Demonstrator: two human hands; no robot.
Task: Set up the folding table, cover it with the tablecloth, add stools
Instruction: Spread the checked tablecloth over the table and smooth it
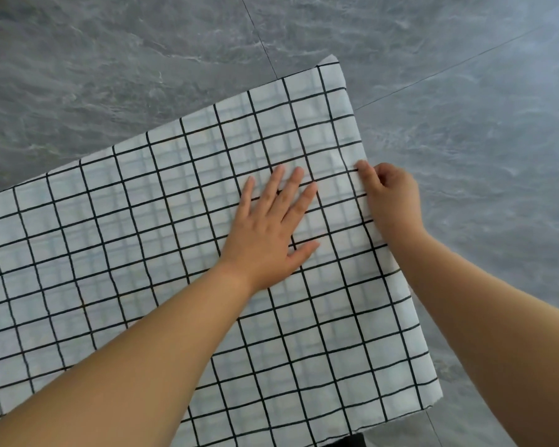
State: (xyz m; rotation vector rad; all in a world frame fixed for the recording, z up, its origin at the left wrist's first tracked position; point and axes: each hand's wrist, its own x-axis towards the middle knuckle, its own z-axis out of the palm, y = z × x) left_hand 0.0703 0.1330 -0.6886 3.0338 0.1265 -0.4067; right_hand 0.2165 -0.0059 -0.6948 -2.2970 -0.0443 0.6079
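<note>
A white tablecloth with a black grid pattern lies spread over the folding table, which it hides almost completely. My left hand presses flat on the cloth with straight, spread fingers, right of the middle. My right hand is at the cloth's right edge, fingers curled, pinching the fabric where it hangs over the side. The cloth's far right corner is slightly folded up. No stools are in view.
Grey marbled floor tiles surround the table on the far and right sides. A dark object shows just below the cloth's near edge at the bottom of the view.
</note>
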